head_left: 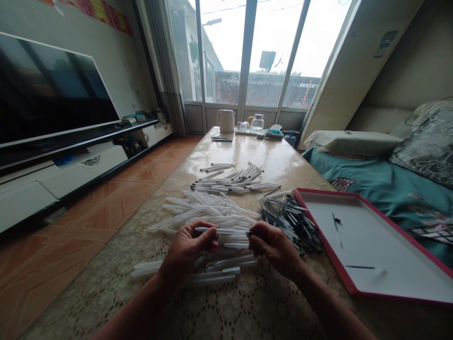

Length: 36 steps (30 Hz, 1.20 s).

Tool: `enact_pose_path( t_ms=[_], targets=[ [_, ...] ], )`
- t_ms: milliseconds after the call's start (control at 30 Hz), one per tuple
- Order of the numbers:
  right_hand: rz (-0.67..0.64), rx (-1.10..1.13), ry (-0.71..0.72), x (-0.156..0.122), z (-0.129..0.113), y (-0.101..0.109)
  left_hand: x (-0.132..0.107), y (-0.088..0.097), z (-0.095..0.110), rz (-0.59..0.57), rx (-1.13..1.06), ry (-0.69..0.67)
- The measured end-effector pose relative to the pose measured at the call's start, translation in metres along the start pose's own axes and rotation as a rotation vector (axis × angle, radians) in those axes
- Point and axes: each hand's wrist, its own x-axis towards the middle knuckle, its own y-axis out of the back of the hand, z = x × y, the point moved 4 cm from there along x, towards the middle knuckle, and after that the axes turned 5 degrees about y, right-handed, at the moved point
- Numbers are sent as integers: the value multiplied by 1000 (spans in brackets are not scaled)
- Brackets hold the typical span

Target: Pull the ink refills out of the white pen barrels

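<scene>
The left grip (186, 250) and the right grip (274, 248) are both narrow, their fingertips pinching a single slim pen (222, 231) between them. The pen lies about level, its long axis running across the view from left to right, with a dark tip at the right end pointing into the right grip. That tip is partly hidden by the fingers, and the left grip covers the other end, so how far any refill sits inside the clear barrel is hard to make out

Beneath and beyond the hands spreads a loose heap of clear barrels (201, 212), lying at mixed angles, part of it hidden behind both hands. Farther along the tabletop (247, 151) lies a second pile of black-tipped pens (233, 179), most of them pointing roughly across the tabletop. Just right of the right grip is a dark tangle of refills (290, 222), just beside a white tray with a red rim (371, 231), and a few thin dark refills (359, 267) lie on the tray

At the far end of the tabletop stand a white jug (225, 121) and a glass pitcher (257, 123). A bed with a teal cover (371, 198) runs along the right side, and a tiled floor (106, 222) lies to the left
</scene>
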Motion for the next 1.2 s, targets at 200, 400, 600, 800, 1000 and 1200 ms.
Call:
enact_pose_path(
  t_ms=[200,400,600,800,1000,1200],
  targets=[
    [57,-287,109,1,-6,5,0,-1,0,11,31,-19],
    [43,-205,87,0,1,5,1,-1,-1,6,49,-21],
    [55,-294,116,1,-3,7,1,-1,-2,1,45,-24],
    [53,-320,123,0,-3,7,1,-1,-2,1,36,-25],
    [52,-374,156,1,-5,6,2,-2,-3,-10,44,-24],
    [55,-352,143,0,-3,6,2,-1,-2,-7,57,-27]
  ],
)
